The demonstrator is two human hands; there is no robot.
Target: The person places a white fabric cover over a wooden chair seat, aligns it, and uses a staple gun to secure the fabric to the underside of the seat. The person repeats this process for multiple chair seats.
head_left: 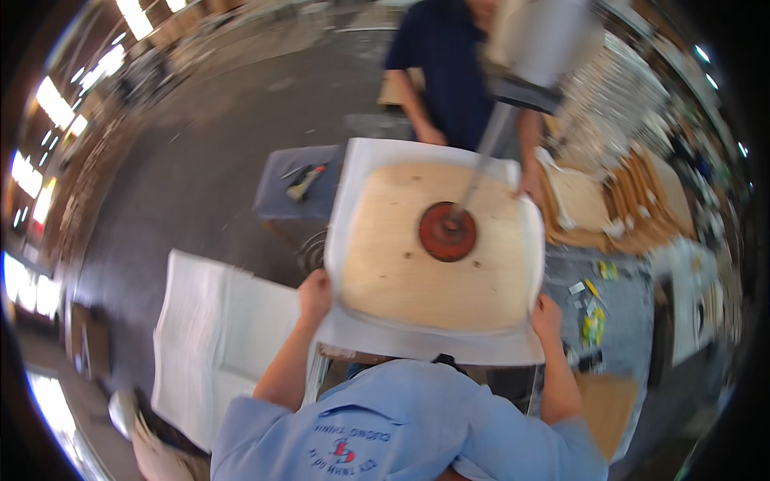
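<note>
A pale wooden seat panel (377,264) lies on a white sheet (425,345), which reaches past the panel on all sides. A round red disc (437,240) on a metal rod rests on the panel's middle, or just over it. My left hand (315,293) is closed at the sheet's near left edge. On the near right edge, my right hand (547,315) is closed on the sheet as well. Across from me, a co-worker's hands (431,135) are at the far side, one of them by the sheet's far right corner.
A blurred grey machine head (539,48) hangs over the far side. At left are a small table (281,180) with a tool on it and a stack of white sheets (192,337). Brown curved frames (642,200) and a grey work surface (626,297) with small items stand right.
</note>
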